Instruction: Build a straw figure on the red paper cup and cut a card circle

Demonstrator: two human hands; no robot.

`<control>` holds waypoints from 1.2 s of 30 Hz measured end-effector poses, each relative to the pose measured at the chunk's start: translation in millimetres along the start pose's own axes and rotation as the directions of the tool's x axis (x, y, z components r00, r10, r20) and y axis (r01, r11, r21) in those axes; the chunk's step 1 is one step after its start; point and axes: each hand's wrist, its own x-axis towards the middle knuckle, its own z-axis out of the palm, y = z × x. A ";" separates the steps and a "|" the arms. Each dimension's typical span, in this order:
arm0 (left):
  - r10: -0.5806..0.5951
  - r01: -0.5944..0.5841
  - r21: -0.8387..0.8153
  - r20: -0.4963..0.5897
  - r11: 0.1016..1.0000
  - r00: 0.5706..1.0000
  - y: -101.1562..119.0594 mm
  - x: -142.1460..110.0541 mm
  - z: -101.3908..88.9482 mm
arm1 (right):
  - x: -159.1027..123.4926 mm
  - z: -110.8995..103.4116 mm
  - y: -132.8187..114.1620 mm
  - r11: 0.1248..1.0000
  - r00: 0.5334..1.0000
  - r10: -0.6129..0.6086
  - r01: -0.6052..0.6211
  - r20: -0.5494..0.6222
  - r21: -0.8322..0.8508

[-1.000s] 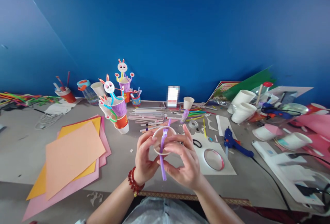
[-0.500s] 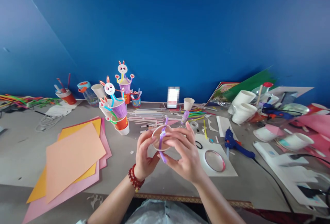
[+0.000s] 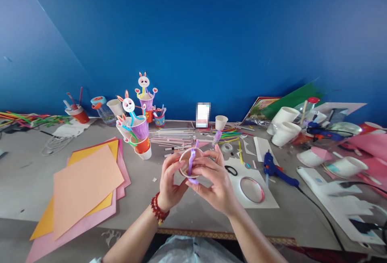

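I hold a small paper cup (image 3: pixel 185 162) up over the grey table (image 3: pixel 27 190), its open mouth turned toward me. A purple straw (image 3: pixel 190 165) runs across the mouth and sticks out above and below the rim. My left hand (image 3: pixel 169 184), with a red bead bracelet on the wrist, is closed round the cup's left side. My right hand (image 3: pixel 216 182) grips the right side, its fingers pinching the straw near the lower rim.
Orange and pink paper sheets (image 3: pixel 84 182) lie at left. Bunny cup figures (image 3: pixel 136 128) stand behind, beside loose straws (image 3: pixel 175 136). A blue glue gun (image 3: pixel 273 168), a tape ring (image 3: pixel 251 188), small scissors (image 3: pixel 231 170) and white cups (image 3: pixel 284 126) lie at right.
The straw's lower end stuck out far below the cup a second ago; now only a short stub shows. Both hands and the cup have risen slightly.
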 end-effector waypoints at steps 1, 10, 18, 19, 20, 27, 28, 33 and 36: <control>-0.004 0.004 -0.011 -0.002 1.000 1.000 -0.2 -0.2 0.0 | 0.0 0.4 0.2 1.000 1.000 -0.001 0.001 -0.008 0.003; 0.009 -0.009 0.005 0.008 1.000 1.000 2.2 2.6 -1.7 | -2.9 4.6 4.7 0.996 0.995 -0.081 0.079 -0.064 -0.027; -0.010 0.009 0.039 0.026 0.999 1.000 5.4 4.7 -1.1 | -0.9 7.2 4.9 0.996 0.991 -0.085 0.086 -0.104 0.000; -0.012 0.011 0.040 0.029 0.999 1.000 5.6 4.8 -1.1 | -0.6 7.3 4.8 0.997 0.991 -0.078 0.079 -0.109 0.004; -0.014 0.013 0.035 0.033 0.999 0.999 5.8 4.9 -1.1 | -0.4 7.5 4.9 0.997 0.991 -0.071 0.072 -0.112 0.008; -0.003 0.002 0.019 0.034 1.000 0.999 6.6 5.9 -3.4 | 0.2 6.7 5.9 0.999 0.997 0.027 -0.024 -0.067 0.044; 0.002 -0.003 0.017 0.033 1.000 0.999 7.0 6.0 -3.6 | 0.6 6.1 5.8 0.998 0.998 0.030 -0.027 -0.056 0.057; 0.012 -0.013 0.027 0.025 1.000 1.000 9.9 5.8 -2.6 | 3.2 4.8 4.4 0.990 0.999 0.019 -0.013 -0.043 0.141; 0.011 -0.012 0.037 0.019 0.999 1.000 11.5 5.4 -1.8 | 3.3 6.9 3.9 0.990 0.998 -0.005 0.015 -0.068 0.137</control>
